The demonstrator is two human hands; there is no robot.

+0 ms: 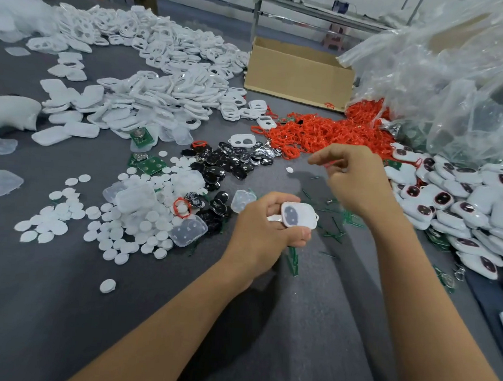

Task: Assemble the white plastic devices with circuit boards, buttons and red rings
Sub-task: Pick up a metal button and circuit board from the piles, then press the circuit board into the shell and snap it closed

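Well, on my feed I take the white device (299, 215) as my anchor and place everything from it. Far to its left and beyond it, a heap of white shells (152, 66) sprawls over the grey table (60, 311). Nearer on its left lies a scatter of white discs (124, 229), and beyond those discs I see green circuit boards (151, 165). Just left of the device and beyond it sit the black buttons (231, 162), glossy and jumbled. The left hand (265, 229) has its fingers and thumb curled round the device, holding it just above the table with its dark oval window facing up. Up and to the right of the device, apart from it, the right hand (354, 179) has its fingertips pinched together on what looks like a thin red ring (330, 164); motion blur keeps me from seeing it better. Beyond the device, slightly right, the heap of red rings (321, 132) lies against a cardboard box (298, 72). Right of the device, finished devices (464, 209) are piled up, and a clear plastic bag (458, 70) rises beyond them.
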